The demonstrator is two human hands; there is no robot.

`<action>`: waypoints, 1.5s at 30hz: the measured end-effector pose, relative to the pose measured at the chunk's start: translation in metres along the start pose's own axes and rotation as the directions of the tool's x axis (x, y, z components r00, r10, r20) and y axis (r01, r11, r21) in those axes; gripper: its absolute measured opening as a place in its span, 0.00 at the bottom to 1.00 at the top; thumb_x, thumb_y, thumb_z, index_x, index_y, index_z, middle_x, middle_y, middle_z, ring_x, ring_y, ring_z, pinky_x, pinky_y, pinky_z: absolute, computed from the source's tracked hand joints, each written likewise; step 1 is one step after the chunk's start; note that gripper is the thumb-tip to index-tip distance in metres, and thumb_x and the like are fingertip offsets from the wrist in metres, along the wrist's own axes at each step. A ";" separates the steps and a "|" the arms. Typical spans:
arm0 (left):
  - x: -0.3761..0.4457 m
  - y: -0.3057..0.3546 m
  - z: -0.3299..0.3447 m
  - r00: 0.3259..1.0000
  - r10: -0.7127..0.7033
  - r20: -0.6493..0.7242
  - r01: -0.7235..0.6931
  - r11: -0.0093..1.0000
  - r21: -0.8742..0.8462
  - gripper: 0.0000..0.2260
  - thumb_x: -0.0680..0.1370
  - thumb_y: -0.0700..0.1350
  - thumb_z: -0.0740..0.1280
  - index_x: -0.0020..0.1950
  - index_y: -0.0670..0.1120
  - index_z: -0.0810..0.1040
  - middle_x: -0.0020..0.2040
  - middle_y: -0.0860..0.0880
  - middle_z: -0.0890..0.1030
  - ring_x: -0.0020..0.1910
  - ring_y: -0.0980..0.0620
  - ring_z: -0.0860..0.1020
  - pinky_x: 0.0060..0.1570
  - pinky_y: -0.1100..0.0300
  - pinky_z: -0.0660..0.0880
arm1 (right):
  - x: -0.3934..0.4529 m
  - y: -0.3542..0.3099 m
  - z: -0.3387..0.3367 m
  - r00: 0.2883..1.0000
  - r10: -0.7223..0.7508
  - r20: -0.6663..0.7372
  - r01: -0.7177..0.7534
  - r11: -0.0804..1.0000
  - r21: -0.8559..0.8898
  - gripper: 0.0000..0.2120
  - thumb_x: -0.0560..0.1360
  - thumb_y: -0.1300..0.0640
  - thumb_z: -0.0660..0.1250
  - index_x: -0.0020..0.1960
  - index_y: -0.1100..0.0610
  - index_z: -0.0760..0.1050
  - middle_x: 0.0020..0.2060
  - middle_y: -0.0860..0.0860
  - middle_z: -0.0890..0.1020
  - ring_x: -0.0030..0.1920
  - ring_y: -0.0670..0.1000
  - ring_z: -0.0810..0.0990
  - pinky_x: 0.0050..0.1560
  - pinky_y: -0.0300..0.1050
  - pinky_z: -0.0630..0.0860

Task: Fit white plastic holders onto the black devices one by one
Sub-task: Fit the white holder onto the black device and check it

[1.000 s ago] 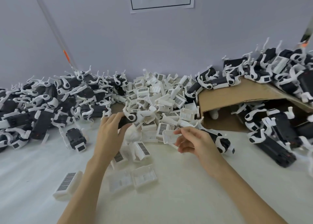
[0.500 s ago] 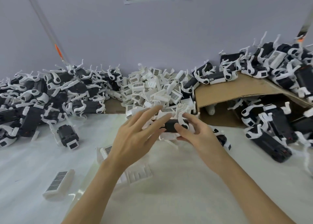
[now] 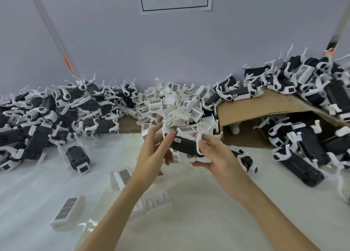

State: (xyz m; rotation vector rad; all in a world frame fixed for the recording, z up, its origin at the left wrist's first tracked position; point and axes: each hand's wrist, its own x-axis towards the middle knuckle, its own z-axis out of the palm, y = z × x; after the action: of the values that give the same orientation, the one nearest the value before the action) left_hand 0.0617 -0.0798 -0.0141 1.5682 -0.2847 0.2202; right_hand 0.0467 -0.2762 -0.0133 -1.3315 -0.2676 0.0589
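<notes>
A black device (image 3: 184,144) is held between both hands above the white table, in front of the pile of white plastic holders (image 3: 176,108). My left hand (image 3: 153,152) grips its left end, thumb on top. My right hand (image 3: 214,152) grips its right end together with a white holder (image 3: 183,157) pressed against the device's underside. A white arm of the device curls over my right fingers. How far the holder is seated on the device is hidden by my fingers.
Heaps of black devices with white arms lie at the left (image 3: 56,110) and at the right on and under a cardboard flap (image 3: 265,106). Loose holders (image 3: 68,212) lie on the white table (image 3: 189,212) near my forearms. A single black device (image 3: 78,158) sits left of centre.
My left hand brought a black device from the left pile to the centre. My right hand, holding a white holder, met it; both hands now hold the device and holder together, closer to me.
</notes>
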 end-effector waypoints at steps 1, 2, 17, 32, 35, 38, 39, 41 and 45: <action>0.000 0.001 -0.002 1.000 -0.026 0.018 0.027 0.999 -0.033 0.21 0.81 0.58 0.67 0.70 0.51 0.74 0.47 0.47 0.85 0.33 0.47 0.79 0.32 0.56 0.76 | 0.000 0.000 0.001 1.000 -0.016 -0.010 0.016 0.999 -0.037 0.22 0.80 0.44 0.70 0.69 0.53 0.76 0.58 0.55 0.86 0.58 0.58 0.86 0.53 0.49 0.83; 0.001 0.001 -0.004 0.998 -0.044 0.048 0.047 0.997 -0.064 0.18 0.81 0.57 0.67 0.67 0.51 0.76 0.48 0.44 0.84 0.31 0.47 0.78 0.29 0.58 0.73 | -0.001 -0.001 0.001 0.999 -0.032 -0.018 0.031 0.997 -0.066 0.22 0.79 0.43 0.71 0.69 0.52 0.76 0.57 0.55 0.86 0.56 0.59 0.87 0.53 0.48 0.83; 0.002 0.006 -0.020 0.860 0.097 0.501 0.044 0.964 -0.262 0.38 0.74 0.22 0.62 0.81 0.47 0.68 0.78 0.42 0.70 0.55 0.42 0.78 0.51 0.47 0.79 | -0.001 -0.012 -0.023 0.917 0.375 0.138 -0.392 0.776 0.493 0.32 0.82 0.36 0.61 0.71 0.61 0.76 0.63 0.66 0.82 0.54 0.65 0.84 0.34 0.44 0.80; 0.001 0.000 0.003 0.954 -0.213 0.211 0.243 0.962 -0.127 0.22 0.83 0.57 0.67 0.67 0.41 0.81 0.59 0.37 0.85 0.49 0.38 0.84 0.57 0.46 0.81 | 0.003 -0.006 -0.013 0.989 0.048 -0.139 -0.025 0.986 0.166 0.24 0.74 0.48 0.74 0.65 0.59 0.79 0.55 0.60 0.85 0.54 0.53 0.86 0.50 0.45 0.83; 0.000 0.000 0.000 0.971 -0.194 0.140 0.218 0.959 -0.183 0.22 0.81 0.57 0.69 0.66 0.42 0.82 0.58 0.37 0.84 0.48 0.40 0.84 0.53 0.47 0.80 | 0.001 -0.002 -0.009 0.992 0.024 -0.120 -0.027 0.999 -0.023 0.29 0.67 0.41 0.77 0.64 0.55 0.81 0.58 0.60 0.84 0.57 0.54 0.86 0.59 0.51 0.82; -0.001 0.005 -0.001 0.980 -0.167 0.109 0.184 0.966 -0.180 0.21 0.81 0.55 0.68 0.67 0.44 0.81 0.60 0.34 0.82 0.48 0.40 0.84 0.53 0.44 0.77 | -0.002 -0.002 -0.006 0.988 -0.032 -0.152 0.020 0.997 -0.081 0.29 0.68 0.43 0.78 0.67 0.50 0.79 0.59 0.59 0.84 0.57 0.54 0.86 0.59 0.51 0.82; -0.002 0.007 -0.001 0.982 -0.157 0.106 0.173 0.969 -0.174 0.21 0.81 0.55 0.68 0.68 0.44 0.81 0.61 0.35 0.82 0.50 0.40 0.84 0.54 0.44 0.77 | -0.002 -0.004 -0.006 0.987 -0.054 -0.150 0.038 0.994 -0.107 0.30 0.68 0.43 0.77 0.68 0.48 0.78 0.59 0.56 0.85 0.57 0.54 0.86 0.60 0.51 0.81; -0.004 0.008 0.000 0.984 -0.144 0.106 0.157 0.979 -0.129 0.20 0.81 0.58 0.67 0.69 0.49 0.81 0.63 0.43 0.84 0.60 0.44 0.83 0.60 0.46 0.75 | -0.004 -0.009 -0.005 0.985 -0.086 -0.150 0.063 0.986 -0.152 0.31 0.68 0.41 0.78 0.69 0.45 0.78 0.56 0.54 0.86 0.57 0.54 0.86 0.61 0.52 0.82; -0.007 0.007 0.012 0.997 0.077 -0.021 -0.072 0.984 0.161 0.17 0.83 0.61 0.63 0.71 0.62 0.78 0.63 0.57 0.83 0.66 0.59 0.79 0.58 0.66 0.73 | -0.004 -0.009 -0.002 0.960 -0.098 -0.262 0.066 0.990 -0.127 0.33 0.63 0.38 0.79 0.66 0.45 0.79 0.49 0.53 0.88 0.53 0.53 0.88 0.54 0.47 0.85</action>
State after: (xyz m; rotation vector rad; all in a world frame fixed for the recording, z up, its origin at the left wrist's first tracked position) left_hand 0.0522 -0.0917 -0.0103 1.7139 -0.3112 0.3291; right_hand 0.0418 -0.2806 -0.0059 -1.4261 -0.0972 -0.2091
